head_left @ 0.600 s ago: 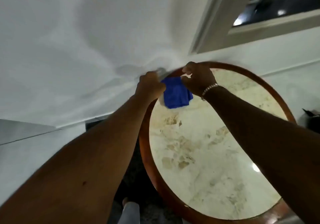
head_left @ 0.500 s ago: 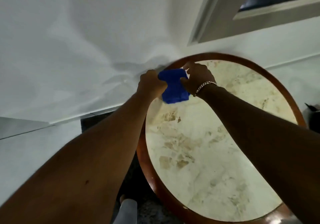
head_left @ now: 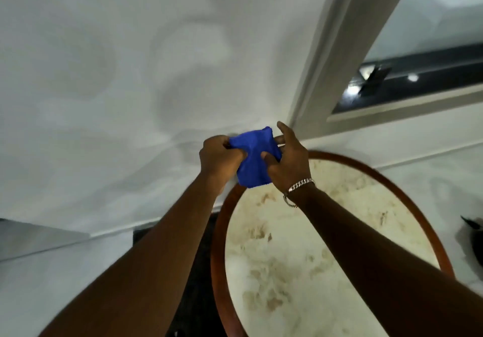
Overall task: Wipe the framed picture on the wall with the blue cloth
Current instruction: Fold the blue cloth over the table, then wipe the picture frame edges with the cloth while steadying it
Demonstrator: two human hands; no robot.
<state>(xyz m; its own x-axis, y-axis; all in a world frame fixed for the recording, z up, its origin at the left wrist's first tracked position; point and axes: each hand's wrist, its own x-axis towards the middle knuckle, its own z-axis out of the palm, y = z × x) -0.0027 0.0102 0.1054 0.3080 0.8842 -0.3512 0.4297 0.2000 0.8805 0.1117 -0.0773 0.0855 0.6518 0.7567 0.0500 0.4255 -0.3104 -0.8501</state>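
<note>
A bunched blue cloth (head_left: 253, 156) is held up in front of the white wall between both hands. My left hand (head_left: 219, 156) pinches its left side with closed fingers. My right hand (head_left: 287, 164), with a chain bracelet on the wrist, grips its right side with thumb pressed into the fabric and fingers partly spread. The framed picture (head_left: 347, 49) hangs on the wall at the upper right; only its pale grey frame's lower left corner and a glossy dark pane show. The cloth sits just left of and below that corner, apart from it.
Below my hands stands a round table (head_left: 222, 232) with a reddish-brown wooden rim and a beige marble top. A dark object (head_left: 473, 237) sits at the right edge. A dark floor strip (head_left: 198, 271) lies between the table and the white wall.
Both hands have lifted the cloth off the table's far rim and up in front of the wall, towards the frame's corner. The view has tilted upwards, showing more of the frame.
</note>
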